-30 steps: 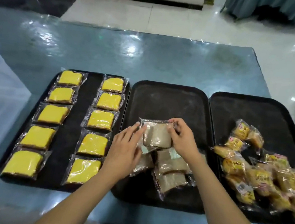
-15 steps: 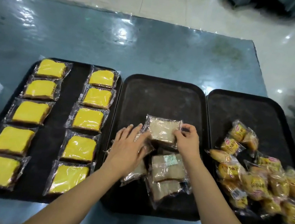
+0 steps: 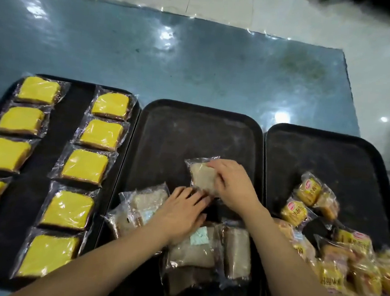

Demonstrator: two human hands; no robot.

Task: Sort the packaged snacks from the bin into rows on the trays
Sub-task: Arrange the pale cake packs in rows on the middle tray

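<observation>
Three black trays lie side by side. The left tray (image 3: pixel 74 124) carries two rows of yellow cake packets (image 3: pixel 84 166). A loose pile of pale brown cake packets (image 3: pixel 193 250) covers the near half of the middle tray (image 3: pixel 190 133). My right hand (image 3: pixel 233 186) presses on one pale brown packet (image 3: pixel 201 174) lying flat near that tray's middle. My left hand (image 3: pixel 179 214) rests palm down on the pile, fingertips touching the same packet's near edge. The right tray (image 3: pixel 328 158) holds a heap of small yellow wrapped snacks (image 3: pixel 334 259).
The trays sit on a shiny blue table (image 3: pixel 173 59) whose far edge meets a pale tiled floor (image 3: pixel 293 13). The far halves of the middle and right trays are bare black surface. The bin is out of view.
The pale brown packet has come down from mid-air onto the middle tray. My right hand has slid over its top, and my left hand has shifted right toward it. The camera has tilted down.
</observation>
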